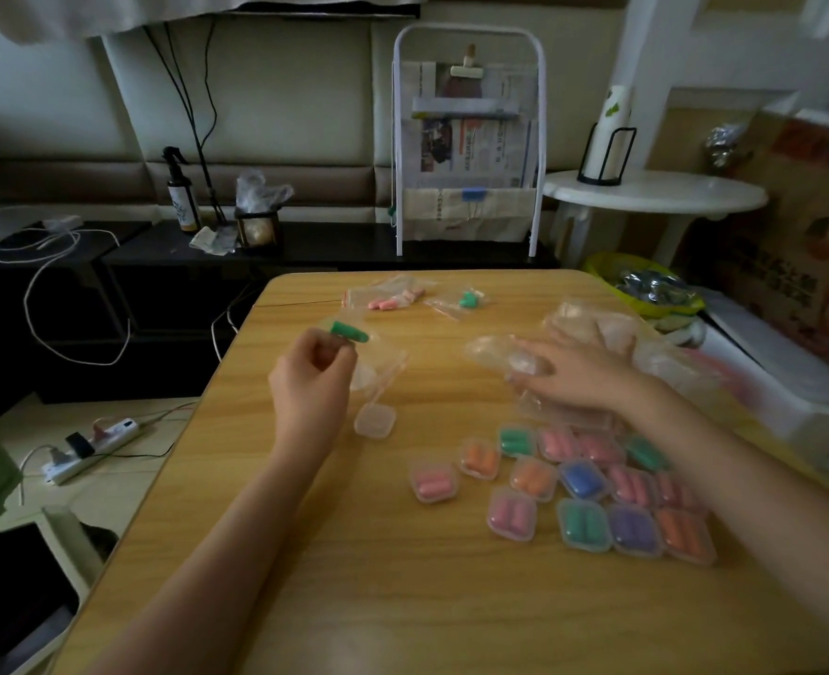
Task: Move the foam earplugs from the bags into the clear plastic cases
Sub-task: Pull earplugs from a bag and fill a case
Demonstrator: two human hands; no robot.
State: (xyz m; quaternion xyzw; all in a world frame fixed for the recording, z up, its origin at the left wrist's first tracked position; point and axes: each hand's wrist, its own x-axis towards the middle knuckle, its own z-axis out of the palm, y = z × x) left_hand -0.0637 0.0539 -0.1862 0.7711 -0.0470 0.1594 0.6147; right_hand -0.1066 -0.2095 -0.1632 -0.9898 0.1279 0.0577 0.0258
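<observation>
Left hand (311, 377) pinches green earplug (349, 332); right hand (580, 377) flat on empty bags (593, 328), filled cases (583, 484) near.

On the wooden table (403, 601) I count thirteen filled cases (563, 484), each with a pair of earplugs: six pink, three orange, three green, one blue and one purple would make fourteen, so the blurred far row may hide one. One empty case (375, 420) sits apart. Two bags (393, 297) with earplugs lie farther back. One green earplug (349, 332) is held up.
</observation>
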